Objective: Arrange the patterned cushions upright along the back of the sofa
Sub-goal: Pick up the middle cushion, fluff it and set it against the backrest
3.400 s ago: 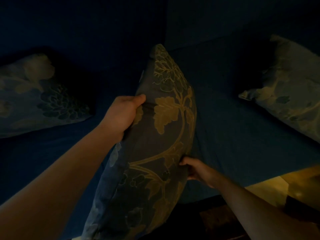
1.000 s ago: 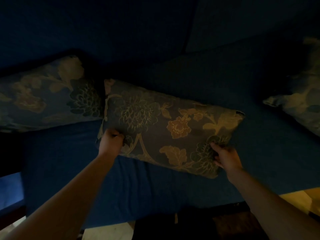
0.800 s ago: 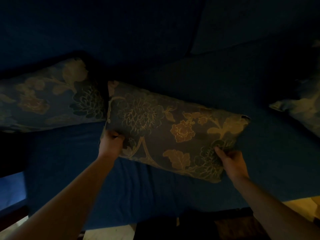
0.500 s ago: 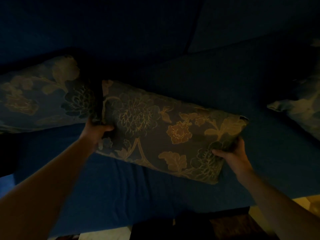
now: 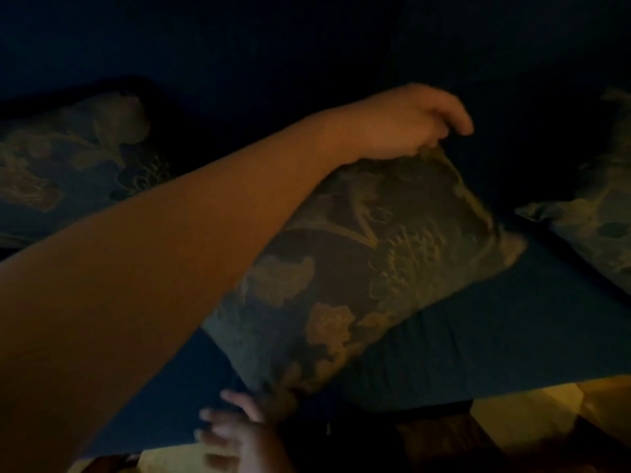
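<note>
The left hand (image 5: 406, 122) sits at the far top corner of the middle cushion (image 5: 368, 268), which lies tilted on the sofa seat (image 5: 478, 343) below and nearer than that hand. The right hand (image 5: 239, 438) is at the cushion's near bottom corner. A second cushion (image 5: 68, 165) lies well left of the left hand, a third cushion (image 5: 594, 220) right of it, with the sofa back (image 5: 273, 46) behind.

Gold-floral cushion (image 5: 358, 268); dark-blue sofa (image 5: 478, 336)

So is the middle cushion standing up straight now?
Not yet. The middle cushion is tilted cornerwise on the blue sofa; the left hand pinches its top corner, and the right hand is at its bottom corner.
</note>
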